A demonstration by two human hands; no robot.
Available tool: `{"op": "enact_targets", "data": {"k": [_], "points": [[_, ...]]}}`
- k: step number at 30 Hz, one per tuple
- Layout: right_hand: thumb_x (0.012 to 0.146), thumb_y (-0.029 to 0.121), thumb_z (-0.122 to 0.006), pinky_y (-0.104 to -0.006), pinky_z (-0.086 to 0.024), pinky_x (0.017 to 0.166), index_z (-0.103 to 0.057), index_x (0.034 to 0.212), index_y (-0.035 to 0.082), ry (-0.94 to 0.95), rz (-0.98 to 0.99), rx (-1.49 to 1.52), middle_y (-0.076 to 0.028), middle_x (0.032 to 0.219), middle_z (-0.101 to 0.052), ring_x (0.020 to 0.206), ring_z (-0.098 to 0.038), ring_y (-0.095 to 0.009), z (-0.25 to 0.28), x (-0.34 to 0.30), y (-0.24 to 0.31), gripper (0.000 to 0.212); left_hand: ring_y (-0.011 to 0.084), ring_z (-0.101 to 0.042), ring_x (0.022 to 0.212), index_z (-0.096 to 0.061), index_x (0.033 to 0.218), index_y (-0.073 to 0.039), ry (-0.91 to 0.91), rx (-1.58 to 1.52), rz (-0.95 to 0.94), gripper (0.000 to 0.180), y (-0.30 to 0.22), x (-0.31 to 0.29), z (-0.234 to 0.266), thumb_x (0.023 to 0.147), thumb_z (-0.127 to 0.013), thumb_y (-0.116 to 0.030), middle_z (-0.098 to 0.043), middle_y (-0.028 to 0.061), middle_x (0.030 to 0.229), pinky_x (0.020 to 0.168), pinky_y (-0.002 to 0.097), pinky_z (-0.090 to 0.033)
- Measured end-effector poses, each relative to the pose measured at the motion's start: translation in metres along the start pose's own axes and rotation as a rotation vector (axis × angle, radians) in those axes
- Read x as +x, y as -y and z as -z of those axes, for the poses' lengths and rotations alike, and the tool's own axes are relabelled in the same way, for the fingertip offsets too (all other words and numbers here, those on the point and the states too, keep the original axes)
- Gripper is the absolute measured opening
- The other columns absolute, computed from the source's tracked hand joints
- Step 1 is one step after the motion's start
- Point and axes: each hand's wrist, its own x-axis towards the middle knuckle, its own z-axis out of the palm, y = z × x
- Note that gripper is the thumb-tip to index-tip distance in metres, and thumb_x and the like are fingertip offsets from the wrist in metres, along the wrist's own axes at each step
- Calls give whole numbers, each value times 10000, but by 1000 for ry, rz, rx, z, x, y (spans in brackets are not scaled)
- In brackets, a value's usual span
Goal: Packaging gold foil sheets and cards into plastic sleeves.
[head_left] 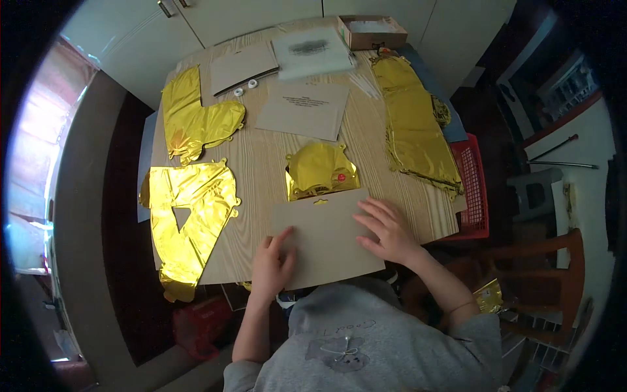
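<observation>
A grey-brown cardboard sheet (326, 242) with a small hang hole lies in front of me at the table's near edge. My left hand (271, 266) rests at its left side, index finger stretched out and thumb apart. Over the right side, my right hand (390, 234) lies with its fingers spread. Just beyond the sheet's far edge, a folded gold foil balloon (321, 170) with a small red mark shows; the sheet may cover its near part, but I cannot tell. A printed card (304, 110) lies farther back.
Flat gold foil balloons lie on the left, an L-shaped one (196, 121) and one with a triangular opening (196, 202). A gold foil stack (418, 117) covers the right side. Behind are cardboard sheets (245, 67), clear bags (313, 52), ribbon rolls (253, 83), white straws (366, 85) and a box (373, 32). A red basket (475, 189) stands right.
</observation>
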Motion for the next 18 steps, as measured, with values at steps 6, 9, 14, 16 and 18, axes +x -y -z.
{"op": "enact_targets", "data": {"k": [6,9,14,16,18], "points": [[815,306,-685,-475,-306,1092,-582,1190,66,50,-8,-23,-141,1323,-483,1309,-393,-332,-3,8,-3,457,368,-504,1087,-623,1185,-118,-275,446,-259,420,9,0,-12,782,-716,-193,-516,188,1199,924,461,-432],[815,330,-685,-480,-309,1090,-575,1197,71,56,-7,-59,-139,1306,-486,1299,-404,-331,-4,10,-1,475,437,-380,1264,-595,1213,-112,-320,419,-406,479,10,2,-24,783,-727,-276,-427,211,1358,1026,514,-353],[810,331,-689,-482,-310,1092,-576,1196,75,62,-13,-81,-136,1304,-485,1294,-412,-327,-2,10,0,478,451,-253,1373,-512,1334,-146,-133,553,-545,652,-14,19,-37,804,-642,-504,-337,187,1472,1082,616,-201],[808,325,-690,-481,-310,1093,-580,1193,77,58,-14,-82,-135,1309,-481,1290,-418,-325,-3,10,0,470,451,-251,1375,-494,1364,-180,-116,586,-564,689,-16,22,-42,806,-599,-571,-341,177,1475,1066,656,-173],[807,303,-693,-473,-328,1083,-579,1189,67,64,-17,-50,-138,1316,-472,1280,-425,-337,-2,11,-1,462,456,-247,1374,-481,1385,-219,-88,604,-566,711,-11,25,-49,803,-566,-618,-343,173,1477,1046,690,-158]]}}
